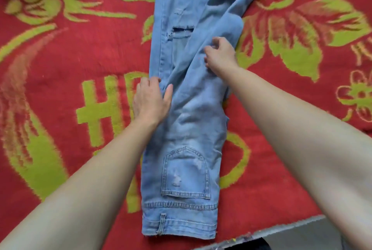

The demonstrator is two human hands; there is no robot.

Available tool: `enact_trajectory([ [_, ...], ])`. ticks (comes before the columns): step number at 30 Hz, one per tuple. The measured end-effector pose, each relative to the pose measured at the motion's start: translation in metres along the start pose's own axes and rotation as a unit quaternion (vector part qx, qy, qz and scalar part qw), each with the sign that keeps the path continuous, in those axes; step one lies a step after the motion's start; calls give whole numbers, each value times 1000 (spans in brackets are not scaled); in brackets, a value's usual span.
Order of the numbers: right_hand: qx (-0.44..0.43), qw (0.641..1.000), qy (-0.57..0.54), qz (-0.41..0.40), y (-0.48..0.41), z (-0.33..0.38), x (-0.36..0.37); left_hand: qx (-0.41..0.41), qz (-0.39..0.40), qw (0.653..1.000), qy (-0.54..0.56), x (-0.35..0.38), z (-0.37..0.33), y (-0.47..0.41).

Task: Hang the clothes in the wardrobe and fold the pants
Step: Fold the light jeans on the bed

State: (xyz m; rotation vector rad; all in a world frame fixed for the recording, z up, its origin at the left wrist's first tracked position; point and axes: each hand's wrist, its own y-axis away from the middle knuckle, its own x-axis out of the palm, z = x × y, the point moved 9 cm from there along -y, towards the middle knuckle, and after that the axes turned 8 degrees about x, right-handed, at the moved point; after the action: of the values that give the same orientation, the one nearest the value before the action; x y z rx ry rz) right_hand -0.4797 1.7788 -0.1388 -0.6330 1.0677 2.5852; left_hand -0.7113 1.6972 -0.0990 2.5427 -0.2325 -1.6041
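Light blue ripped jeans (187, 112) lie lengthwise on a red blanket, folded in half along the legs, waistband and back pocket nearest me. The lower leg runs straight up out of the frame; the upper leg is skewed to the right and rumpled. My left hand (151, 98) presses flat on the left edge of the jeans at thigh height, fingers straight. My right hand (220, 54) rests on the skewed upper leg with its fingers curled, pinching the denim.
The red blanket (80, 54) with green flower and letter patterns covers nearly the whole view. Its grey edge (281, 229) and a dark strip show at the bottom right.
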Motion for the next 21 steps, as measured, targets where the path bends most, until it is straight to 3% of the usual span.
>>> enact_trajectory([
  [4, -44, 997, 6, -57, -51, 41, -15, 0, 91, 995, 34, 44, -13, -72],
  [6, -55, 995, 12, -78, -71, 63, -18, -10, 100, 991, 86, 58, -2, -85],
  [14, 47, 978, -157, -129, -150, 92, -33, -13, 120, 976, 182, 76, 11, -96],
  [17, 11, 984, -87, -157, -154, 115, -41, -12, 117, 974, 191, 70, 7, -94],
  [21, -138, 980, -26, -141, -139, 189, -30, 11, 9, 980, 197, 28, 10, -93],
])
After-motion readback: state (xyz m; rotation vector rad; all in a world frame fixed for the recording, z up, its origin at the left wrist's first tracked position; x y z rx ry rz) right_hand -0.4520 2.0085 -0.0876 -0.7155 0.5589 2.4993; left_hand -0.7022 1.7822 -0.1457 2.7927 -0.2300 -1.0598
